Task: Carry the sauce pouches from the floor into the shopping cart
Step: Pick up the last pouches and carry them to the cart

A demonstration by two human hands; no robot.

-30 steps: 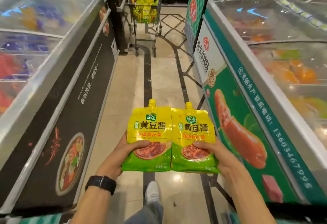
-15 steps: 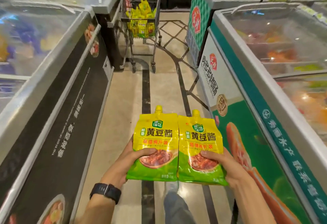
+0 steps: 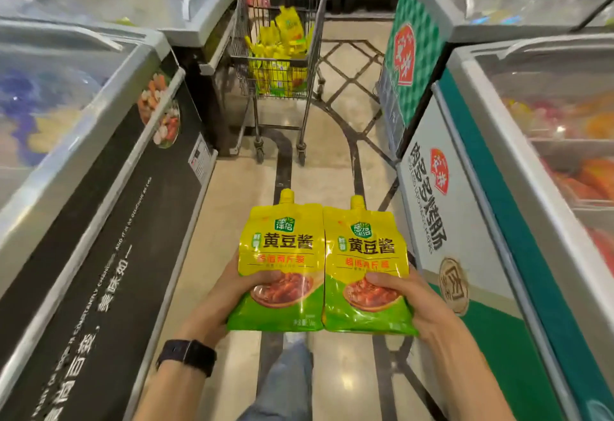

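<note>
I hold two yellow-and-green sauce pouches side by side, spouts up, in front of me. My left hand grips the left pouch at its lower left, thumb across the front. My right hand grips the right pouch at its lower right the same way. Straight ahead down the aisle stands the wire shopping cart, with several yellow pouches piled in its basket.
Glass-topped chest freezers line both sides: a black-fronted freezer on the left, a white-and-green freezer on the right. The tiled floor aisle between them runs to the cart. My leg shows below the pouches.
I have walked forward along the aisle; the cart has come nearer and looks larger. Both hands keep the same hold on the pouches.
</note>
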